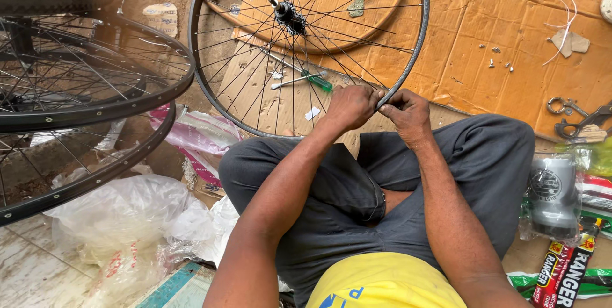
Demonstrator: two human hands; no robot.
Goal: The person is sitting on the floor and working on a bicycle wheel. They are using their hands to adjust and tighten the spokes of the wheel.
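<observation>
Wheel rim (417, 34) apparently pinched between left hand (350, 105) and right hand (408, 114).

Single head-worn camera looks steeply down, close over the seated person's lap; floor and cardboard (510, 21) fill the upper frame.

bright even daylight, soft shadows, sharp focus

I sit on flattened cardboard (510, 21) spread over the floor. On it at twelve o'clock lie a green-handled screwdriver (306, 80) and a spanner (271, 57). Small screws (494, 56) sit at one o'clock, white scraps (564, 37) past them, and pliers (583, 123) at two. Plastic bags (121, 219) are heaped at nine, and boxed tubes (561, 270) lie at four.
</observation>
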